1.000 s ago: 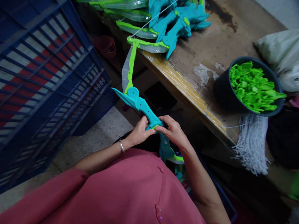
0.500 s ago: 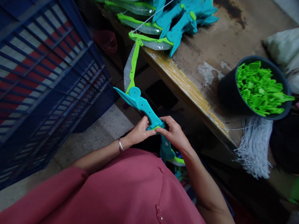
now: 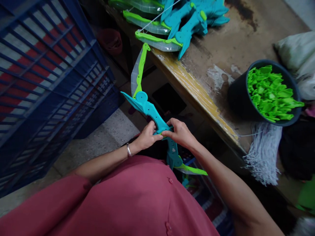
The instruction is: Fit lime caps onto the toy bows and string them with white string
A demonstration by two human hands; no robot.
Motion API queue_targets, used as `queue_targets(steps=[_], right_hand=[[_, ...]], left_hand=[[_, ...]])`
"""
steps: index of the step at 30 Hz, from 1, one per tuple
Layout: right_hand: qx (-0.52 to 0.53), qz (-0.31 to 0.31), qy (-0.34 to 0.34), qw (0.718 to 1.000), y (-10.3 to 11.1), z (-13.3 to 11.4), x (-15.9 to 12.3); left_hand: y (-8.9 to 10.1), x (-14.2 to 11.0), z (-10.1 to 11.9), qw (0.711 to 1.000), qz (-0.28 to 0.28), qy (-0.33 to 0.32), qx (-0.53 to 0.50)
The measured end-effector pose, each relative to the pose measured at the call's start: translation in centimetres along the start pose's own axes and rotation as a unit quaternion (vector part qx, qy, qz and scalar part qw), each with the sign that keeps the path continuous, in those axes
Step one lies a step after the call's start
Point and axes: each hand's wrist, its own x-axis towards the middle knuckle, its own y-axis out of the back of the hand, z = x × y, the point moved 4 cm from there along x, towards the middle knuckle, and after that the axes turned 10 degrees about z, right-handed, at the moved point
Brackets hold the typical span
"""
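A turquoise toy bow (image 3: 159, 122) with lime-green and clear limbs is held in front of my body, slanting from upper left to lower right. My left hand (image 3: 147, 135) is closed around its middle from the left, thumb pressed at the centre. From the right, my right hand (image 3: 180, 132) grips the same middle part, its thumb meeting the left one. Between the thumbs a small lime-green piece shows at the bow's centre, mostly covered by fingers. The lower limb (image 3: 192, 170) points right, beneath my right forearm.
More toy bows (image 3: 189, 24) are piled on the worn table (image 3: 211, 49). A black bucket (image 3: 237, 98) of lime-green parts stands on it, beside a bundle of white strings (image 3: 264, 155). A blue plastic crate (image 3: 52, 87) rises at left; a red container (image 3: 110, 42) sits behind it.
The bow's lower limb has swung out to the right and shows more. Both hands keep their hold at the middle, with only slight shifts.
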Motion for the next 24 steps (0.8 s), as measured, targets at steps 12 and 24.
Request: queue_targets(steps=[12, 24], right_hand=[[0.090, -0.069, -0.019, 0.993, 0.5, 1.3, 0.3], [-0.087, -0.126, 0.036, 0.988, -0.3, -0.8, -0.1]], left_hand=[[0.2, 0.6, 0.0, 0.998, -0.028, -0.037, 0.037], [0.6, -0.4, -1.2, 0.985, 0.041, -0.069, 0.153]])
